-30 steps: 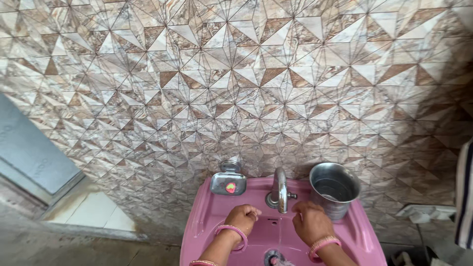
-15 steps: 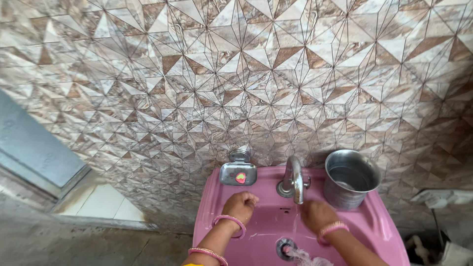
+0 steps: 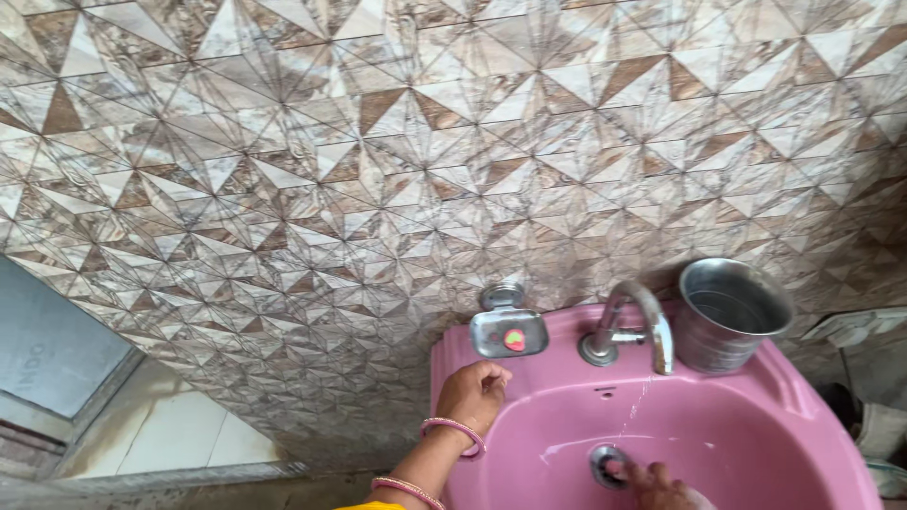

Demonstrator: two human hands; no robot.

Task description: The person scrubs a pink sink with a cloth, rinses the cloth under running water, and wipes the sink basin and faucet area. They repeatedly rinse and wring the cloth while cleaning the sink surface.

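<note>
Pink ceramic washbasin fixed against a wall of marbled, triangle-patterned tiles. Left hand rests on the basin's left rim, fingers curled into a loose fist, gripping nothing visible; pink bangles circle the wrist, with another bangle further down the forearm. Right hand is low in the bowl at the bottom edge of view, fingertips touching the round metal drain; most of this hand is cut off by the frame, so cannot tell whether its fingers are clenched or slack. Chrome tap stands at the back centre of the basin, spout turned toward the right, a thin stream of water falling from it into the bowl, landing just right of the drain. Steel soap dish is mounted at the wall behind the left rim, a small red-and-green sticker on its front. Steel tumbler stands upright on the back right ledge, just beside the tap. Pale floor tiles and a grey panel show at lower left.
</note>
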